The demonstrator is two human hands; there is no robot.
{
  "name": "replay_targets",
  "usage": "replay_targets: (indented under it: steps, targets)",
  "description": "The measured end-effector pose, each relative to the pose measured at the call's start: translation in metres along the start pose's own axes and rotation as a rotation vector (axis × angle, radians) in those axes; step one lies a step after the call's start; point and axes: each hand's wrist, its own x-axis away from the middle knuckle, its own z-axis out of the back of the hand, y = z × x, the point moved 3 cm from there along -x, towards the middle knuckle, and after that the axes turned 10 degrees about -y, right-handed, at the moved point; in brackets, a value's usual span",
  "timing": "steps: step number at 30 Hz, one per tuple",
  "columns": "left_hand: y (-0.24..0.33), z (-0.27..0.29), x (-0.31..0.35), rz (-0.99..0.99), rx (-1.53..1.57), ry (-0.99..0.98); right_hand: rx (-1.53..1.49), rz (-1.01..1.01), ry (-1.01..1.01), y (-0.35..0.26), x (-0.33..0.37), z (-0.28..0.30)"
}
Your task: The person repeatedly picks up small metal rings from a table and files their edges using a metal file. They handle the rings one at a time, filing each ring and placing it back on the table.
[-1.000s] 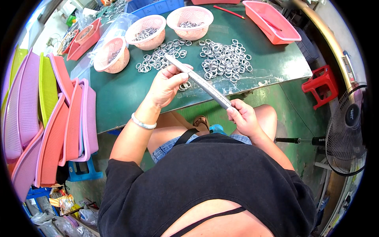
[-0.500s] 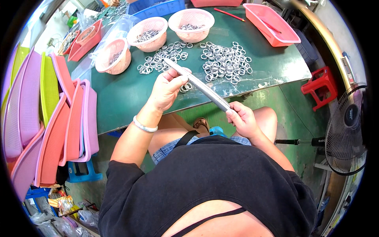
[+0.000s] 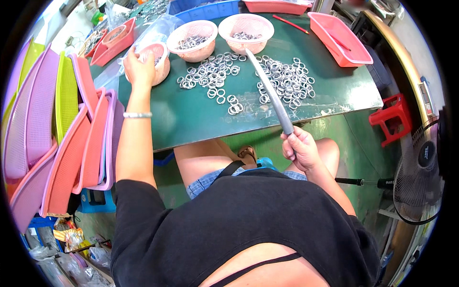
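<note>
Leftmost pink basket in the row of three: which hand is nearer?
Left. The left hand is at the left of the basket, by its rim; the right hand is far to its right, lower in view, holding a grey rod.

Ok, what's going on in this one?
The seated person grips a tapered grey rod by its thick end with the right hand. The left hand is at the left one of three pink baskets; whether it holds anything is hidden. Two loose groups of metal rings lie on the green table, and the other two baskets hold rings.
</note>
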Motion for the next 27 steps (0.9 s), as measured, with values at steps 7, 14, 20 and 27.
replay_targets:
  steps: [7,14,20,27]
  targets:
    - [0.09,0.003,0.109,-0.602,0.499,-0.973,0.003,-0.117,-0.032,0.017,-0.008,0.005]
    - [0.094,-0.005,0.121,-0.599,0.403,-0.973,0.076,-0.185,-0.024,0.024,-0.009,0.01]
    - [0.098,0.002,0.126,-0.547,0.431,-0.848,0.196,-0.27,-0.053,0.034,-0.011,0.013]
    - [0.09,-0.011,0.138,-0.44,0.592,-0.786,0.294,-0.239,-0.078,0.034,-0.012,0.014]
